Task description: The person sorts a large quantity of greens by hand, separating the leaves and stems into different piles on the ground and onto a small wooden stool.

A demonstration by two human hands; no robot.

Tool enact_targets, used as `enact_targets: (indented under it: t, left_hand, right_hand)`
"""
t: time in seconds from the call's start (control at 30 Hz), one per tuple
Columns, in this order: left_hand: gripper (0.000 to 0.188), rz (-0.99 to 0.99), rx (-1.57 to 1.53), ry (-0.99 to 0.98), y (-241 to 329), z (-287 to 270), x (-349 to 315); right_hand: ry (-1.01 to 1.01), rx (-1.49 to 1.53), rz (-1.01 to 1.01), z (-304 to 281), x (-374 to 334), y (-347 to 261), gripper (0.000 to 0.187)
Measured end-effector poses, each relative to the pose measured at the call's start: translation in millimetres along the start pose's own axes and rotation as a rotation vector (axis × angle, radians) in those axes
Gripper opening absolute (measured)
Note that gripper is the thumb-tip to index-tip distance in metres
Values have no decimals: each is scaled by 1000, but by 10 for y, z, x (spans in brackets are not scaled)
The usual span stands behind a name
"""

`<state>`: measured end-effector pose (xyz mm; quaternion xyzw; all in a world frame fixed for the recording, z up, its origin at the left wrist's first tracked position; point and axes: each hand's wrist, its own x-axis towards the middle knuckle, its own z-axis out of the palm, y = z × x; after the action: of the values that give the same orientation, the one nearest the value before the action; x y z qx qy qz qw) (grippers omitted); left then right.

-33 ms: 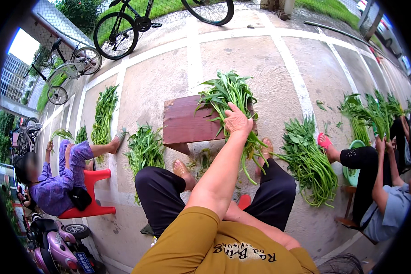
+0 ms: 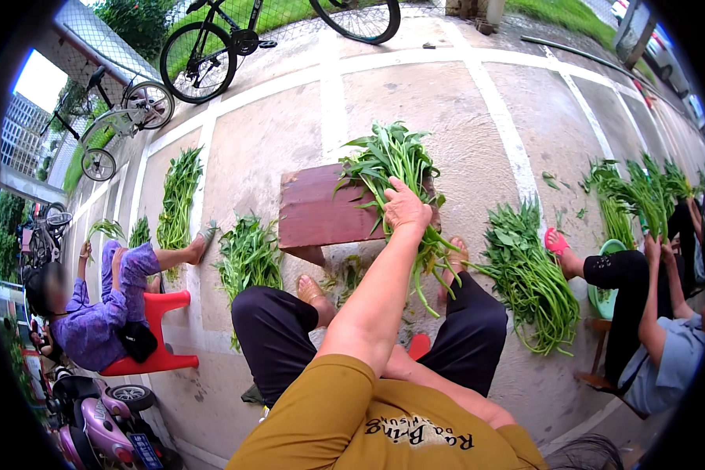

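My left hand point(image 2: 407, 210) is closed over the stems of a leafy bunch of water spinach point(image 2: 395, 153). The bunch lies across the right side of a low reddish-brown wooden stool point(image 2: 317, 207), its leaves pointing away from me. Long green stems hang past the stool's near right edge toward my foot. Beneath my left arm, my right forearm point(image 2: 439, 384) crosses leftward; the right hand is hidden behind that arm.
Heaps of greens lie on the paving at right point(image 2: 529, 274), left point(image 2: 251, 254) and far left point(image 2: 178, 200). Seated people handle greens on both sides, one on a red plastic stool point(image 2: 160, 329). A green basin point(image 2: 603, 294) stands right; bicycles point(image 2: 200, 63) are at the back.
My left hand has shifted very slightly left over the stems. The bunch and the stool have not visibly moved.
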<state>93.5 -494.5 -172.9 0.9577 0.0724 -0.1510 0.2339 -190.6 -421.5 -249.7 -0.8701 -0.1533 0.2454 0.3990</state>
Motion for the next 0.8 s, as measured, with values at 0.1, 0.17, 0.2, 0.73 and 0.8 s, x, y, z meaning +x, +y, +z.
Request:
enact_targets:
  t: [0.1, 0.17, 0.2, 0.73, 0.8]
  left_hand:
    - [60, -33, -106, -4, -106, -61, 132]
    - [54, -37, -213, -29, -254, -51, 278]
    - [50, -13, -300, -26, -384, -57, 362]
    - [39, -53, -1165, -618, -835, -920, 614]
    - [34, -61, -1126, -636, -764, -975, 557]
  right_hand:
    - [-87, -184, -15, -79, -4, -25, 22]
    - [-128, -220, -24, -116, -13, -55, 19]
    - [-150, -227, -29, -129, -9, -79, 18]
    - [-235, -267, -28, -264, -1, -168, 17]
    - [-230, -263, -28, -288, -6, -168, 18]
